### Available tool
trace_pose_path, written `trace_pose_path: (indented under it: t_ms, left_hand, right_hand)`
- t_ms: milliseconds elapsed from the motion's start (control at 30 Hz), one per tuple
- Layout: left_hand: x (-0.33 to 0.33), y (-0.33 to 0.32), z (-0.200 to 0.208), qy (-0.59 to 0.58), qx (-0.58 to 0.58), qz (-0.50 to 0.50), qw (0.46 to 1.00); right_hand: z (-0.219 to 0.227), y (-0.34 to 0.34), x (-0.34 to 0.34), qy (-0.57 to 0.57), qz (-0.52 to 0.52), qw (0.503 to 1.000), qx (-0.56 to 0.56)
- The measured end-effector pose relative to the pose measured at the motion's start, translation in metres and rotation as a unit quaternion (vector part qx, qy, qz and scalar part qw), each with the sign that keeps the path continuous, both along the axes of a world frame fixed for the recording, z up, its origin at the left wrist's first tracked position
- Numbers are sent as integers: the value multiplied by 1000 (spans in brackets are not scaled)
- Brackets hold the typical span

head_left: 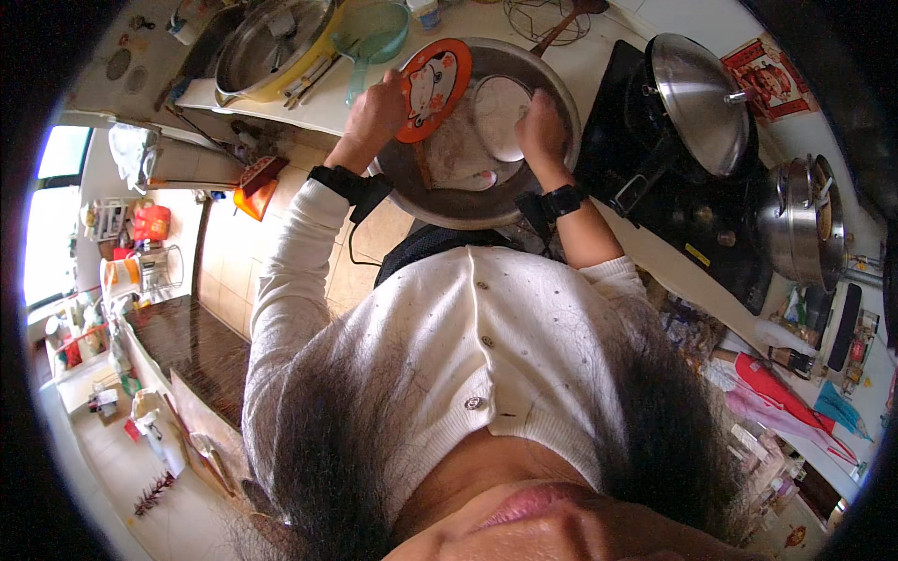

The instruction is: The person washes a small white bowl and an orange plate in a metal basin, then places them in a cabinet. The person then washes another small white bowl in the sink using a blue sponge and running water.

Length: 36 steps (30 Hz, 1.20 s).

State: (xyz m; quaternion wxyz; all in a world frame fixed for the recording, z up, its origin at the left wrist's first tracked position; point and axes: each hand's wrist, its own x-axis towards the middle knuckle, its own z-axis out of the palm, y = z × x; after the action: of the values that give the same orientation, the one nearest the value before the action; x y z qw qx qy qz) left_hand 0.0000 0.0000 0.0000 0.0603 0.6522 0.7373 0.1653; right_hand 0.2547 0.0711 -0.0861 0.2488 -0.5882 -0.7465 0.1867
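Note:
A wide metal basin (393, 187) stands in front of me at the counter edge, with cloudy, whitish contents. My left hand (376, 110) is closed on the edge of a flat, round orange disc (438, 89) with a white cat picture, held tilted over the basin's left side. Whether the disc is a plate or a mat, I cannot tell. Inside the basin, my right hand (543, 138) has its fingers curled at the right rim of a round white dish (502, 110). Low in the basin lies a white spoon-like piece (479, 180).
Right of the basin is a black stove (692, 210) bearing a lidded pan (700, 103) and a steel pot (795, 224). A green strainer-like scoop (374, 33) and yellow-rimmed basin (276, 51) stand far left. A wire rack (557, 19) lies behind.

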Motion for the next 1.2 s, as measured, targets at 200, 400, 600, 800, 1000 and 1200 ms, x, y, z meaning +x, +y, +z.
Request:
trace_pose_path:
  t_ms: [200,400,600,800,1000,1200]
  left_hand:
    - [-38,6,-24,-113,-7,28,993]
    - [-28,-8,-50,-498,-144,86,851]
    - [-7,-13,-83,-554,-248,-76,791]
    - [1,15,-149,-605,-357,109,703]
    - [-9,28,-152,-546,-339,74,762]
    - [-2,11,-109,-579,-325,147,733]
  right_hand:
    - [-8,-21,8,504,-25,729,-462]
    - [8,-2,-16,323,-66,917,-223]
    - [52,-2,-32,76,0,989,131]
    - [74,-1,-34,64,79,934,344]
    - [68,11,-19,-6,59,931,361]
    - [60,13,-5,3,16,947,322]
